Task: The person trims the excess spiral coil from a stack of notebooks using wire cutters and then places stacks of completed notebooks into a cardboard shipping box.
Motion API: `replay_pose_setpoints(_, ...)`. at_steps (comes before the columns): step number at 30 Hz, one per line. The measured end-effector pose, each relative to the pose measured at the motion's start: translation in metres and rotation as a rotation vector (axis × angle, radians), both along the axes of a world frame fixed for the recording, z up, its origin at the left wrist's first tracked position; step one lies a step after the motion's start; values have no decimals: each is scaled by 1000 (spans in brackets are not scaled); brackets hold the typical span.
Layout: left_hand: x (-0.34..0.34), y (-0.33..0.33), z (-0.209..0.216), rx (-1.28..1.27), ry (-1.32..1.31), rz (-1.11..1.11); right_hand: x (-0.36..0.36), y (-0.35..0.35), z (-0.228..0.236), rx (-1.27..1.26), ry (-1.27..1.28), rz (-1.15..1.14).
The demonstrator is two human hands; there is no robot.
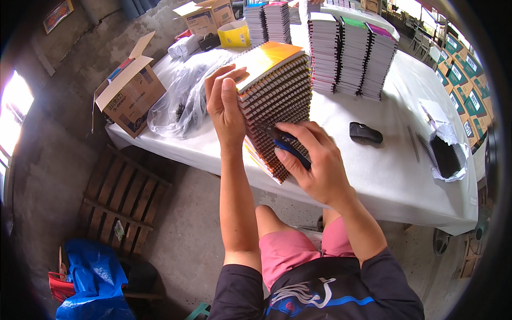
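A tall stack of spiral-bound notebooks (277, 90) leans tilted at the table's near edge, its coil spines turned toward me and a yellow-orange cover on top. My left hand (226, 101) grips the upper left side of the stack, with its thumb by the top corner. In my right hand (314, 154) are pliers (288, 144) with dark blue and black handles, fingers wrapped round them. The jaws point at the coils about halfway up the stack; whether they touch a coil I cannot tell.
On the white-covered table (330, 173) stand stacks of bound notebooks (352, 58), a black pouch-like object (366, 133) and an opened packet of black coils (445, 154). Clear plastic (181, 101) and an open carton (133, 96) lie left. A wooden slatted bench (122, 197) stands lower left.
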State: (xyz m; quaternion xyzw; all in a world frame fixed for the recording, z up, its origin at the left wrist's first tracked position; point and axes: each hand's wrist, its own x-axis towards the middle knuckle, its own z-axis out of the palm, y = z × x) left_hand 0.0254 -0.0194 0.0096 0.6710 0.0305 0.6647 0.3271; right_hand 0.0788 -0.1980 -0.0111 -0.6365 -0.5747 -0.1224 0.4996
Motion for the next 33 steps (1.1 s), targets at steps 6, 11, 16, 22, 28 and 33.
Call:
replay_pose_setpoints(6,2,-1,0,-4,-5,6,-5,1,-4,22,-226,-191)
replay_pose_setpoints(11,2,1,2,11,-11,4,-4,9,-9,-13,21,-2)
replay_pose_setpoints(16,1,-2,-1,4,-12,-2,19,3,8,-345,1216,740)
replay_pose_setpoints(22,1,-1,1,-1,-4,2,1,-2,-17,16,-1,-27)
replay_pose_setpoints(28,0,1,0,12,-2,-1,-2,4,-23,24,-163,-144)
replay_pose_setpoints(33,1,3,-1,4,-15,-21,-3,11,-22,28,-203,-143)
